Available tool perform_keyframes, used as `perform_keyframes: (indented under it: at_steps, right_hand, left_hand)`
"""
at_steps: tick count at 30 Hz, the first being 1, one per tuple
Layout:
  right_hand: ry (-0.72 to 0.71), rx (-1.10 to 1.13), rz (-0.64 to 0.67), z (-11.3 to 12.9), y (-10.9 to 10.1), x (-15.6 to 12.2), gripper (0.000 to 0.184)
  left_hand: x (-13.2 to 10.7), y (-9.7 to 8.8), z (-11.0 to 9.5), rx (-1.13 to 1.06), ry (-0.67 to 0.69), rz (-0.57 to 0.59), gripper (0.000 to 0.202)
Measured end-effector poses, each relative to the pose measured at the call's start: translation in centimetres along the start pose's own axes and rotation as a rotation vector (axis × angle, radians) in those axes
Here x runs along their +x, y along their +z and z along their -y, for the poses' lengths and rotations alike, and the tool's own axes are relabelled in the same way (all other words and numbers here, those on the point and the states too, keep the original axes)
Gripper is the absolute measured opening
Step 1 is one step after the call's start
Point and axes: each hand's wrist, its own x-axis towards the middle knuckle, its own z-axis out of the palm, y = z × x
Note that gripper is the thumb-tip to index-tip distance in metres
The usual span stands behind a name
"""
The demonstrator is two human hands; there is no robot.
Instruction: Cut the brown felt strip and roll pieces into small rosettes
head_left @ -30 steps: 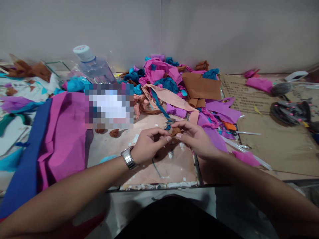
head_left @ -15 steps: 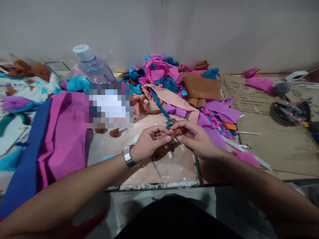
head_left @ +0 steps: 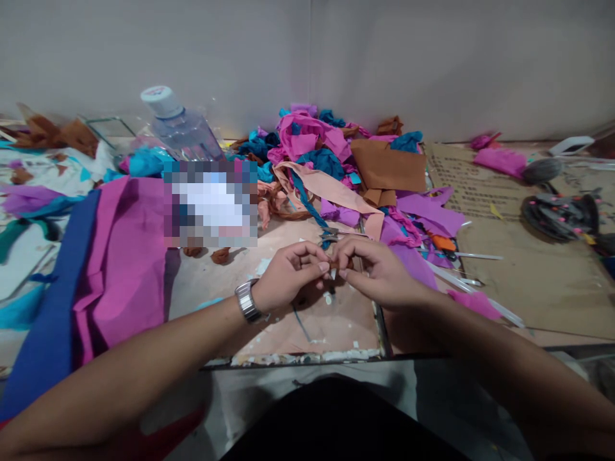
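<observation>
My left hand, with a metal-banded watch at its wrist, pinches a small piece of brown crepe paper. From the other side my right hand grips the same piece, thumb and fingers bent round it. Most of the paper is hidden by the fingers. Just beyond the fingertips lies a metal tool, partly covered, beside a twisted blue paper strip. Two crumpled brown paper balls, the nearer one fully in view, rest left of my hands.
A heap of pink, blue and brown paper scraps lies against the wall. A capped plastic bottle stands at the left, by folded magenta paper. On the right, cardboard holds a black dish of pins.
My right hand's fingers have curled in further over the brown paper, so less of it shows. My left hand stays nearly in place.
</observation>
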Motion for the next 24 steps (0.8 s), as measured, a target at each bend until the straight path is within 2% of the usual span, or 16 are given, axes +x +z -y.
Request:
perform_keyframes:
  at_steps: [5,10,16,20,24]
  right_hand:
    - [0.028,0.008,-0.012,-0.19,0.21,-0.06,0.013]
    - [0.023,-0.003,-0.082,-0.06,0.39,-0.11,0.015]
    - [0.083,0.009,-0.109,-0.18,0.62,-0.14,0.015]
    - [0.086,0.003,-0.123,-0.21,0.76,-0.13,0.014]
    - [0.1,0.012,-0.128,-0.16,0.9,-0.1,0.013]
  left_hand:
    - [-0.06,0.08,-0.07,-0.011,0.01,0.01,0.032]
    - [-0.04,-0.01,0.24,-0.027,0.015,-0.013,0.03]
    - [0.03,0.06,0.18,-0.009,0.031,-0.025,0.032]
    - [-0.2,0.23,0.15,0.089,0.148,-0.031,0.027]
    - [-0.5,0.0,0.5,0.278,0.288,-0.018,0.017]
